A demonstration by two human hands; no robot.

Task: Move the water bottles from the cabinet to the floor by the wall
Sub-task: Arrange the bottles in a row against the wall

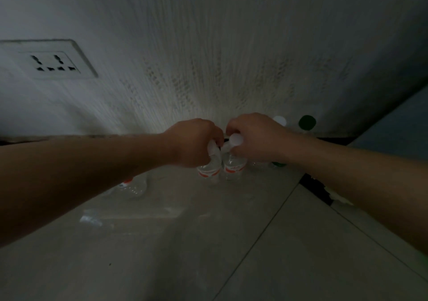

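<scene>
1. Left hand [193, 142]: fingers curled round the neck of the left bottle [209, 172], clear with a red label.
2. Right hand [253, 136]: fingers clamped round the white-capped neck of the right bottle [234, 166].
3. The two bottles are upright and touching, at the foot of the wall [208, 57].
4. Light is dim, so they are probably resting on the floor [162, 254].
5. White-capped bottle [279, 120] and green-capped bottle [307, 122] stand just to the right.

Left hand [192, 142] grips one water bottle [209, 169] by its neck; right hand [252, 138] grips another bottle [234, 165] just beside it; both stand close to the wall [208, 45]; a green-capped bottle [307, 122] stands against the wall.
</scene>
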